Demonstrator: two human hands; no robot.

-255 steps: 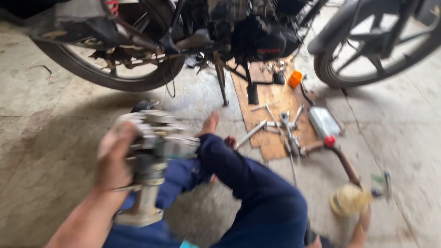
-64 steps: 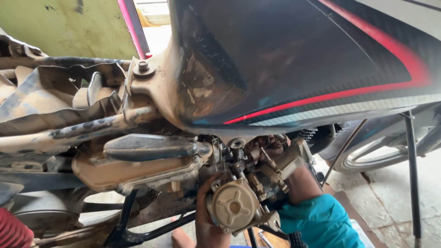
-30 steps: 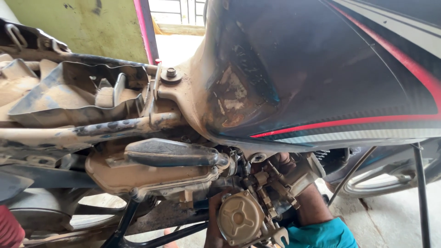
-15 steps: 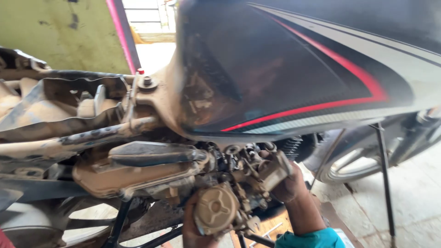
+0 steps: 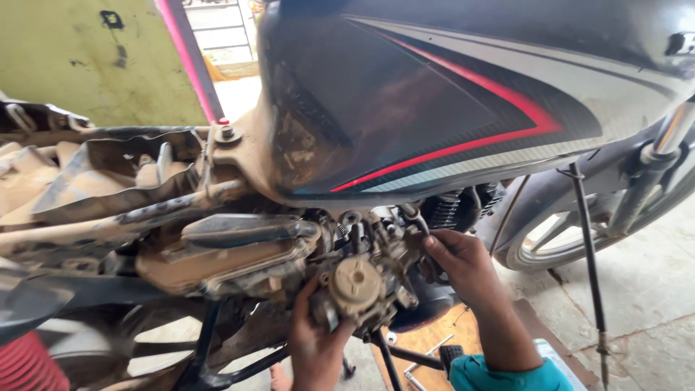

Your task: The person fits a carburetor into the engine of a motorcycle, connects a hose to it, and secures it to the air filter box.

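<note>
Grip: left hand point(image 5: 316, 346) cups the carburetor point(image 5: 360, 286) from 6 o'clock under the fuel tank point(image 5: 441, 101); right hand point(image 5: 463, 264) pinches its 3 o'clock side. Best supported level, seated squarely, unforced.

No packages, signs or screens in view; only a partial silver emblem point(image 5: 680, 45) on the tank's far-right upper edge.

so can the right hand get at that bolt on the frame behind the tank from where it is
Probably yes, but not without moving. The right hand is low at the carburetor, under the fuel tank. The bolt sits exposed on top of the frame, so the hand would have to come out and around the tank.
</note>
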